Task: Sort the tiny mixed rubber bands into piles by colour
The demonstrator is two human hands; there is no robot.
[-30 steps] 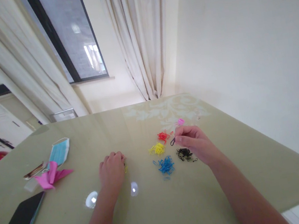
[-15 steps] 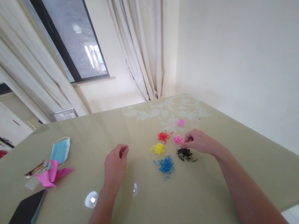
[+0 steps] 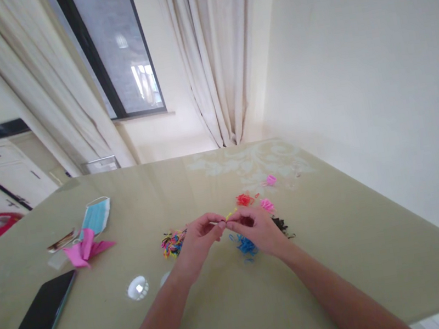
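Observation:
My left hand [image 3: 201, 240] and my right hand [image 3: 257, 229] meet fingertip to fingertip above the table, both pinching. Whatever lies between the fingertips is too small to make out. Beside my left hand sits a mixed-colour pile of what look like small rubber bands [image 3: 172, 243]. Blue bands [image 3: 244, 245] lie under my right hand, partly covered. Black bands [image 3: 281, 225] show at its right side. Just beyond it are pink bands [image 3: 267, 205] and red bands [image 3: 244, 199]. Only a sliver of the yellow bands [image 3: 231, 214] is visible behind the fingers.
On the left of the table [image 3: 227, 319] lie a black-screened tablet or phone [image 3: 32, 327], a pink folded paper piece [image 3: 87, 250] and a blue face mask [image 3: 96, 216]. A shiny round object or reflection [image 3: 138, 288] is nearer. Another pink clump [image 3: 271, 180] sits farther back.
My right hand has moved left from beside the black and pink bands, and my left hand has moved right, so their fingertips now meet. The mixed pile has come into sight.

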